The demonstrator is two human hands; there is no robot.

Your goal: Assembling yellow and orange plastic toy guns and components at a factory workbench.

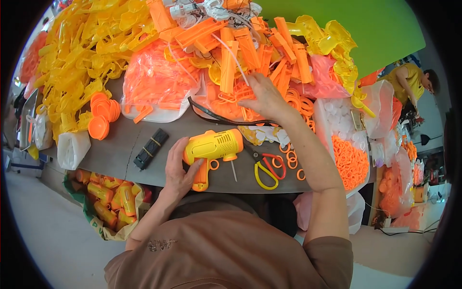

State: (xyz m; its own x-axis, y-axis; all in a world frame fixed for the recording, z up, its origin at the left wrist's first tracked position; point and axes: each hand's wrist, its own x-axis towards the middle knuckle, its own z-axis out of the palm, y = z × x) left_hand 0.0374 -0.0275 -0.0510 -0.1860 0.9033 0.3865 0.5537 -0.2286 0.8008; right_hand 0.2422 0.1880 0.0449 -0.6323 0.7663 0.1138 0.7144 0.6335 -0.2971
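Note:
My left hand [179,168] is closed around the rear and handle of a yellow and orange toy gun [214,144], which lies sideways at the table's near edge. My right hand [264,99] reaches over the heap, thumb and fingers apart, near a clear bag of small orange plastic parts [226,107]. Just beyond its fingertips lie long orange plastic housings [229,67] and a thin white strip [233,57]. Nothing shows in its grasp. Beside the toy gun are a screwdriver shaft [234,171] and scissors [267,169] with one red and one yellow handle.
Yellow plastic shells [91,48] pile high at the left, near orange cups [101,115]. A black banded bundle [151,148] lies on the grey table [115,156]. Orange rings [349,161] fill a right-hand bin. A bag of yellow toys [113,197] stands below; another person [404,82] works far right.

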